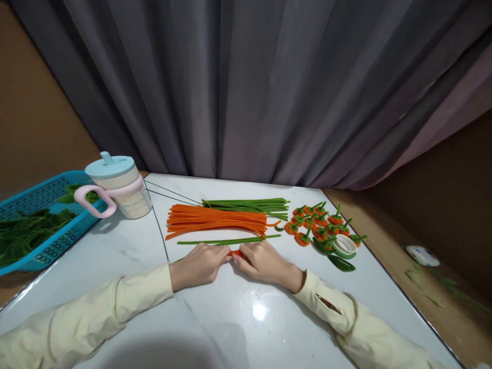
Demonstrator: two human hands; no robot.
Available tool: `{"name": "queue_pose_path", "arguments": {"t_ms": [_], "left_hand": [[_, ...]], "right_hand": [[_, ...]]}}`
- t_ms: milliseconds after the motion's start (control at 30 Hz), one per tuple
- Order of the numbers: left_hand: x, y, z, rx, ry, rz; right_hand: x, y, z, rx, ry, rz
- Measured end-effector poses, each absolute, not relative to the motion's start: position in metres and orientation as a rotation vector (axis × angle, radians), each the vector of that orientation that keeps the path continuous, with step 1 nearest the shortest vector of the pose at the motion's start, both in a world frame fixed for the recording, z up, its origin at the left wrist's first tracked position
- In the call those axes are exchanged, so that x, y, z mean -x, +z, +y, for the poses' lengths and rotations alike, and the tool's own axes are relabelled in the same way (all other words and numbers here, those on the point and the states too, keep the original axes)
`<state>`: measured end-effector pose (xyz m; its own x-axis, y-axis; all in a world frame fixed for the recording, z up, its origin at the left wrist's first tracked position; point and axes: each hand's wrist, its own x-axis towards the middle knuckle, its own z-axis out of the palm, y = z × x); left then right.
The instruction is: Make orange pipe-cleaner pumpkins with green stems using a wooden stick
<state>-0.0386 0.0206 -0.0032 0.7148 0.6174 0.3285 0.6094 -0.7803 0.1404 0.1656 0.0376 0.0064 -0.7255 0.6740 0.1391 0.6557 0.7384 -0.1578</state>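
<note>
Between my left hand (202,264) and my right hand (265,264) a short stretch of orange pipe cleaner (235,253) shows. Both hands are closed on it with fingertips almost meeting; most of the piece is hidden by my fingers. Just beyond them lie a few loose green pipe cleaners (219,242). Behind these is a thick bundle of orange pipe cleaners (215,220), with a bundle of green pipe cleaners (249,203) at its back. To the right sit several small orange shapes with green stems (303,238), made of pipe cleaner.
A tape roll (346,245) rests beside green leaf-shaped loops (341,263) on the right. At the left stand a cup with blue lid and pink handle (132,197) and a blue basket (49,251) holding green pieces. A grey curtain (246,92) hangs behind the white table (215,328).
</note>
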Motion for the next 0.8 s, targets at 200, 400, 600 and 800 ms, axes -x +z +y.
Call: {"name": "queue_pose_path", "arguments": {"t_ms": [200, 400, 600, 800], "left_hand": [[0.0384, -0.0046, 0.0208, -2.903, 0.567, 1.043], [0.0389, -0.0046, 0.0201, -2.897, 0.553, 1.068], [0.0385, -0.0035, 0.0208, -2.886, 0.543, 1.068], [0.0382, -0.0031, 0.0202, -2.881, 0.550, 1.070]], "right_hand": [[-0.1669, 0.0096, 0.0367, 1.042, 0.184, -2.748], [-0.1661, 0.0062, 0.0376, 1.042, 0.155, -2.740], [-0.1661, 0.0039, 0.0377, 1.038, 0.140, -2.731], [-0.1658, 0.0037, 0.0376, 1.039, 0.131, -2.728]]}}
